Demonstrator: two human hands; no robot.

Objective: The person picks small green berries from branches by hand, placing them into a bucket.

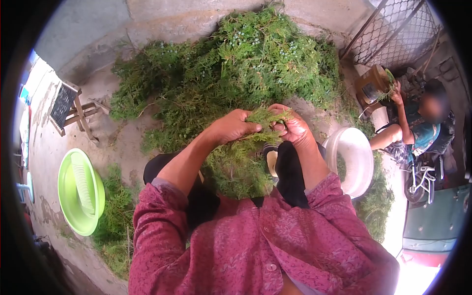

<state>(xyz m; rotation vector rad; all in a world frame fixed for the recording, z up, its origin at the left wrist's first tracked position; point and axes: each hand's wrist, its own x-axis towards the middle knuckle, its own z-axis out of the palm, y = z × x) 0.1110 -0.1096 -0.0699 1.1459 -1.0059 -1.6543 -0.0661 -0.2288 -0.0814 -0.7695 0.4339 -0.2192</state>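
Between my hands is a leafy green conifer sprig (263, 118), held above my lap. My left hand (232, 127) is closed on its left side, thumb pointing inward. My right hand (295, 129) pinches it from the right, fingers curled. Feathery foliage hangs below both hands, over a loose layer of greenery (236, 172) between my knees. Just beyond them rises a big heap of conifer branches (255, 59), dotted with small pale bluish cones.
A translucent white tub (350, 162) stands by my right knee. At left are a lime-green basin (65, 196) with a ribbed insert, and a wooden stool (73, 110). Another person (425, 130) sits at right, holding greenery beside a brown bucket (369, 86). More cuttings (115, 211) lie about.
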